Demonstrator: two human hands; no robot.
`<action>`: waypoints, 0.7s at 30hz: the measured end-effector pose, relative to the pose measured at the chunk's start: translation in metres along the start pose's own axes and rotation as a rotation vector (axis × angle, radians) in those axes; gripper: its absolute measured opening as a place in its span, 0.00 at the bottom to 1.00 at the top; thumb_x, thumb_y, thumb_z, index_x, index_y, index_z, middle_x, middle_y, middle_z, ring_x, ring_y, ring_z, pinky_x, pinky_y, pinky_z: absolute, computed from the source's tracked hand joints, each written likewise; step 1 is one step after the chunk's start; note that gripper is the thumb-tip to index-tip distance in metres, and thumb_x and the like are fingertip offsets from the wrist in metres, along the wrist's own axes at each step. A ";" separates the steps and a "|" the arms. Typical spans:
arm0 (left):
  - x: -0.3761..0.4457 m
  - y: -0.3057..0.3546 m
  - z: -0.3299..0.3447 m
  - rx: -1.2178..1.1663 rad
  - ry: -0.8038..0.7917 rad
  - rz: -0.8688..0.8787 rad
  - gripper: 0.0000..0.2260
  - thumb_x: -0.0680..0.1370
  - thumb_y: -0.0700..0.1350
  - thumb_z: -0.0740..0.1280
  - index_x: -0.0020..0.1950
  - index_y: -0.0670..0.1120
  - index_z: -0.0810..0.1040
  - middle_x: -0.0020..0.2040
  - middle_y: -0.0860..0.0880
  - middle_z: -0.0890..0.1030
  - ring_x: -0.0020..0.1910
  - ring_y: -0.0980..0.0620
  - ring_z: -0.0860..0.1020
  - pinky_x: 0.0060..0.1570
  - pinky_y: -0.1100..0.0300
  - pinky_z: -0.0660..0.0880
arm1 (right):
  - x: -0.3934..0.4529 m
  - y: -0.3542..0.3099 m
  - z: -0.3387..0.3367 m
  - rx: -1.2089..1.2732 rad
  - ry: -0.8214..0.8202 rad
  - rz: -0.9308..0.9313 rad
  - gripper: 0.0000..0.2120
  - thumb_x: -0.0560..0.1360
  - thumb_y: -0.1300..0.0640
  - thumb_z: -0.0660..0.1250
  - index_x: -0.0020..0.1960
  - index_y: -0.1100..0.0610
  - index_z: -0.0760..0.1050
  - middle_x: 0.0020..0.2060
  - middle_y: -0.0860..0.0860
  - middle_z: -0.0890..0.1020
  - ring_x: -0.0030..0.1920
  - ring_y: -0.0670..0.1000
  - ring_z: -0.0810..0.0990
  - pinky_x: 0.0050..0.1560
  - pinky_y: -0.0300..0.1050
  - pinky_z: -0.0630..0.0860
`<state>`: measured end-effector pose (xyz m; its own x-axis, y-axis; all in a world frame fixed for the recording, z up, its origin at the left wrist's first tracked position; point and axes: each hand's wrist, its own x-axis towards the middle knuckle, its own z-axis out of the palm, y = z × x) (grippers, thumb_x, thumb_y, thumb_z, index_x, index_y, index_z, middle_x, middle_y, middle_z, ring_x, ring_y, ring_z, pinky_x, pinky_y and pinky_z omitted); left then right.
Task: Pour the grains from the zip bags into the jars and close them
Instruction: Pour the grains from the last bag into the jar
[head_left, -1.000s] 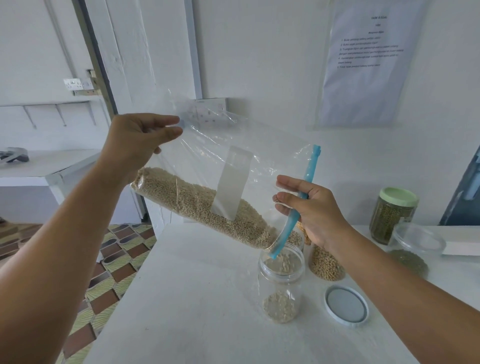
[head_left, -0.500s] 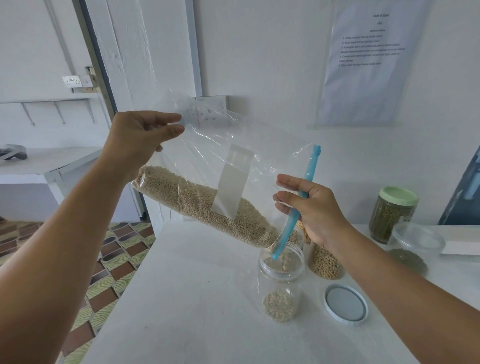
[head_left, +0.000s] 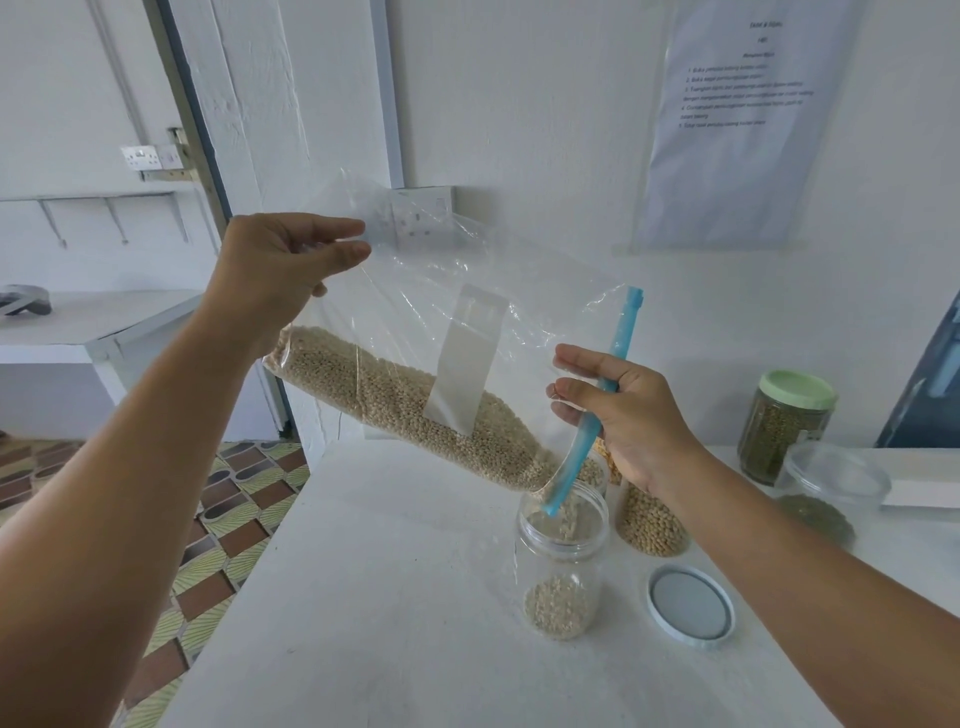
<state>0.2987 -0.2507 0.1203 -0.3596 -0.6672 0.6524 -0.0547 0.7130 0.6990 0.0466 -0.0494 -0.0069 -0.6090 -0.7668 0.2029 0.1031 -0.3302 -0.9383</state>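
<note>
Mid-frame, the bag (head_left: 415, 364) is tilted so grain slides into the open jar (head_left: 561, 561) below; left hand (head_left: 275, 275) pinches its raised corner, right hand (head_left: 628, 410) grips the blue zip (head_left: 597, 405) to steer.

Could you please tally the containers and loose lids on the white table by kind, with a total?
Open jars: 2, the clear jar being filled and the soybean jar.
Closed jars: 1, the green-lidded jar.
Clear tubs: 1, the clear tub.
Loose lids: 1, the white lid.
Total: 5.
</note>
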 end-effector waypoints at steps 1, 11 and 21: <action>0.000 -0.001 0.001 -0.005 -0.001 -0.001 0.13 0.73 0.48 0.79 0.58 0.52 0.87 0.46 0.44 0.86 0.30 0.58 0.73 0.36 0.68 0.76 | -0.001 0.000 0.000 0.005 0.001 0.002 0.17 0.74 0.70 0.75 0.61 0.59 0.85 0.59 0.51 0.85 0.54 0.56 0.87 0.55 0.51 0.85; 0.003 0.008 0.003 -0.001 0.003 0.023 0.14 0.74 0.47 0.79 0.60 0.50 0.86 0.47 0.43 0.85 0.29 0.61 0.74 0.36 0.70 0.75 | -0.001 -0.005 -0.003 0.015 0.011 -0.012 0.16 0.74 0.69 0.76 0.59 0.57 0.85 0.58 0.51 0.86 0.54 0.56 0.87 0.54 0.49 0.85; 0.002 0.007 0.006 -0.001 -0.009 0.023 0.14 0.74 0.48 0.79 0.59 0.50 0.87 0.48 0.41 0.86 0.30 0.61 0.74 0.36 0.69 0.75 | -0.003 0.000 -0.003 0.012 0.024 0.004 0.16 0.73 0.69 0.76 0.58 0.57 0.86 0.58 0.51 0.86 0.54 0.56 0.87 0.55 0.52 0.85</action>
<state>0.2922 -0.2458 0.1251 -0.3695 -0.6483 0.6657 -0.0449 0.7280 0.6841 0.0461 -0.0456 -0.0084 -0.6274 -0.7547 0.1918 0.1151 -0.3334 -0.9357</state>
